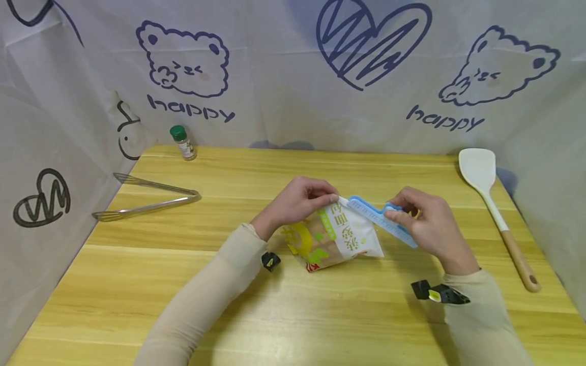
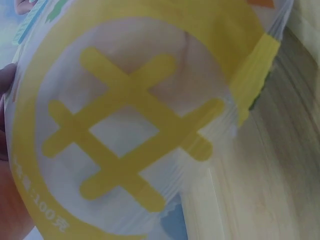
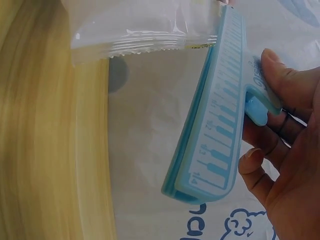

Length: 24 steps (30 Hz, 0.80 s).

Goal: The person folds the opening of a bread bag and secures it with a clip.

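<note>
A white and yellow plastic food bag [image 1: 341,234] with printed characters is held just above or on the wooden table. My left hand [image 1: 302,201] pinches its upper edge between thumb and fingers. In my right hand [image 1: 428,223] is a light blue bag clip [image 1: 382,221] with piano-key markings, its handle squeezed between thumb and fingers. The clip lies along the bag's upper right edge; in the right wrist view the clip [image 3: 212,125] meets the bag's clear edge [image 3: 145,42] at its far end. The bag's yellow lattice print [image 2: 130,125] fills the left wrist view.
Metal tongs [image 1: 155,198] lie at the left of the table [image 1: 293,325]. A green-capped seasoning bottle [image 1: 184,144] stands at the back left edge. On the right lies a white spatula [image 1: 494,203] with a wooden handle. Drawn-on white sheets [image 1: 274,66] enclose the back and sides.
</note>
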Tool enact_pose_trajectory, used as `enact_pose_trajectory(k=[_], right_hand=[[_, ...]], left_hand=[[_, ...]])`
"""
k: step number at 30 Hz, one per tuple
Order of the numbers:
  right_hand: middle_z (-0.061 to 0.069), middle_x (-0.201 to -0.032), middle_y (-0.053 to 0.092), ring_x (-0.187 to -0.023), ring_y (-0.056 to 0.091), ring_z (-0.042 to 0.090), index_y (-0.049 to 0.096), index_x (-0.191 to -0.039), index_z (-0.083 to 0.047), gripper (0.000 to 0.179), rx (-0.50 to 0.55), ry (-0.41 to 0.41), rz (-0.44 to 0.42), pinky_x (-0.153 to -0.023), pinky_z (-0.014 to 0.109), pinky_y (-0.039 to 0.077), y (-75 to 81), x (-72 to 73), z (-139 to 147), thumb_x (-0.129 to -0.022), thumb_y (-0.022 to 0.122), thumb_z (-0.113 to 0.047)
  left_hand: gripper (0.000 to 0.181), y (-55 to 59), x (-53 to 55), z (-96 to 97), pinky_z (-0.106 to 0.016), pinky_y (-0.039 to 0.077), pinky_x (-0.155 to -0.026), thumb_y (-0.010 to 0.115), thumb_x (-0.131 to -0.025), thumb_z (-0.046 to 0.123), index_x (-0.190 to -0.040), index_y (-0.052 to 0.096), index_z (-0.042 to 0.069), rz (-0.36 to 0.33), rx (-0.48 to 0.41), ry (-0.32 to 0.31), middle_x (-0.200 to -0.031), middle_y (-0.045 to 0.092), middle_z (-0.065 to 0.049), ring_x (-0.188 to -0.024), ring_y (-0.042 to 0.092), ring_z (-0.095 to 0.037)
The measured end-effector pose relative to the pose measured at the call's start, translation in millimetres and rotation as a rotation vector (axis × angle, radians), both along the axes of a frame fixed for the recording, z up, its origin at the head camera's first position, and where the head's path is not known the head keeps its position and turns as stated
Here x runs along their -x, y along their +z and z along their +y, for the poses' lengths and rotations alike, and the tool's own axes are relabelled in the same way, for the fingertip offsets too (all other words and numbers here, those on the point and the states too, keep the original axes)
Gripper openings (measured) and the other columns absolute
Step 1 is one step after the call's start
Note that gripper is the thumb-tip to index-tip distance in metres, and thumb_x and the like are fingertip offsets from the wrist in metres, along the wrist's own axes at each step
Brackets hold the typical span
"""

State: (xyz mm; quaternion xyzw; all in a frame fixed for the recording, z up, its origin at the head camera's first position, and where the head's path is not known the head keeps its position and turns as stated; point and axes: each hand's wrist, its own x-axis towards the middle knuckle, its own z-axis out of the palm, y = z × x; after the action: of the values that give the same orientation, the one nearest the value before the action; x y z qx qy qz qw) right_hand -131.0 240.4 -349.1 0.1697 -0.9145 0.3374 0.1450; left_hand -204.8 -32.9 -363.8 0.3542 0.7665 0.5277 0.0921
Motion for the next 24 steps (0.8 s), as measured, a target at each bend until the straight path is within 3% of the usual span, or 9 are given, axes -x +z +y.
enact_pose_trajectory(k=[7, 13, 24], right_hand=[[-0.001, -0.076, 0.062, -0.065, 0.050, 0.018, 0.068, -0.085, -0.012, 0.008, 0.000, 0.010, -0.029, -0.056, 0.030, 0.040, 0.1, 2.9, -4.6, -0.088, 0.075, -0.010], [-0.001, -0.075, 0.062, -0.064, 0.051, 0.019, 0.068, -0.085, -0.012, 0.007, 0.006, 0.003, -0.043, -0.055, 0.031, 0.040, 0.0, 5.3, -8.0, -0.088, 0.074, -0.011], [0.002, -0.078, 0.064, -0.066, 0.051, 0.020, 0.067, -0.087, -0.010, 0.006, 0.022, 0.002, -0.061, -0.056, 0.033, 0.041, -2.2, 7.4, -11.0, -0.089, 0.073, -0.010]], left_hand=[[0.015, 0.8, -0.8, 0.8, -0.026, 0.051, -0.068, 0.062, -0.099, 0.014, -0.103, 0.071, 0.002, -0.004, 0.028, 0.003, -0.087, 0.072, 0.001, -0.072, 0.065, -0.013], [0.009, 0.9, -0.4, 1.5, -0.025, 0.049, -0.070, 0.063, -0.098, 0.011, -0.099, 0.065, 0.002, -0.044, -0.014, -0.016, -0.087, 0.073, -0.002, -0.076, 0.068, -0.013], [0.010, -0.5, 1.4, -0.4, -0.028, 0.052, -0.072, 0.062, -0.097, 0.005, -0.102, 0.068, -0.001, -0.072, -0.040, -0.028, -0.090, 0.071, -0.003, -0.079, 0.067, -0.016]])
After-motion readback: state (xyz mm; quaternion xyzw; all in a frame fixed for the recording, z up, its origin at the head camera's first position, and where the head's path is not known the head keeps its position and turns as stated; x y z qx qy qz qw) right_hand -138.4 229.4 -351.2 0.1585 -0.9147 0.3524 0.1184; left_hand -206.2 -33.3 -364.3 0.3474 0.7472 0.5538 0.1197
